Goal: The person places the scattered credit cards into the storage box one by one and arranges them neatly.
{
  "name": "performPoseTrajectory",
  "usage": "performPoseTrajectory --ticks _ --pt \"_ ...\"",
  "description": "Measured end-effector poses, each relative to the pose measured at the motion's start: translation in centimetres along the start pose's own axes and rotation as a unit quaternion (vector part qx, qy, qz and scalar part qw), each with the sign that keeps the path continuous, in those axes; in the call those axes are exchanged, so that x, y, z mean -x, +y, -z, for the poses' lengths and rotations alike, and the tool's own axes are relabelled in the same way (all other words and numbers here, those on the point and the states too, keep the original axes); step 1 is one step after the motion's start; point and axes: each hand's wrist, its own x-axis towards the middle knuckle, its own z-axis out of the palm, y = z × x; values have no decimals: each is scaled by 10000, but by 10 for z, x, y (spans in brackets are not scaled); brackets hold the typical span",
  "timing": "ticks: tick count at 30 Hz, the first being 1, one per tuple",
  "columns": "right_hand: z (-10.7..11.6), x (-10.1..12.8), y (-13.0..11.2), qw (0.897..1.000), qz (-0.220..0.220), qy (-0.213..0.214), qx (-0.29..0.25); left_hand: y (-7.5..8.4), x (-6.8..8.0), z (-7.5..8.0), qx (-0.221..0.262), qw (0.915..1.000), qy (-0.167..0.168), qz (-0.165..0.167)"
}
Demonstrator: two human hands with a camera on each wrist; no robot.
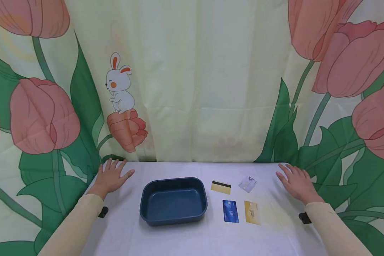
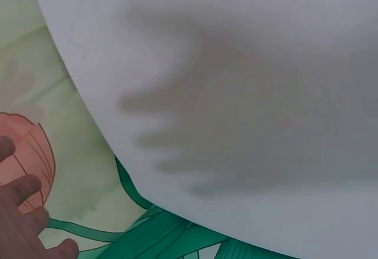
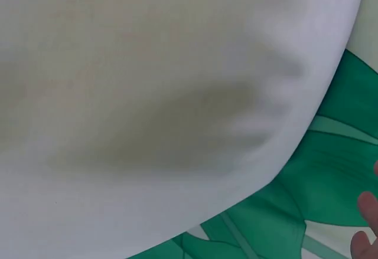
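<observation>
Both hands lie flat and released: left hand [image 1: 110, 176] at the worktop's [image 1: 179, 238] far-left corner, right hand [image 1: 297, 183] at its far-right edge. Four cards [image 1: 230, 211] lie right of the tray [image 1: 174, 200]. Thin flat cards likely resist pinching and may slide.

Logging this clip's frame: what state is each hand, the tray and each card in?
left hand: flat on table, fingers spread, holding nothing
right hand: flat on table, holding nothing
blue tray: upright, empty
magnetic-stripe card: flat, stripe up
white card: flat
blue card: flat
gold card: flat
</observation>
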Motion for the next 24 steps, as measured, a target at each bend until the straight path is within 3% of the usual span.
performPoseTrajectory --ticks 8,13,24 --pt "-1 -5 -22 9993 342 -125 44 0 2 -2 -89 9998 -163 -24" --pt "-3 -7 -35 9982 469 -363 132 2 3 -2 -180 9997 -155 -23" --pt "-5 -6 -50 9970 662 -403 74 7 4 -4 -134 9998 -59 -130"
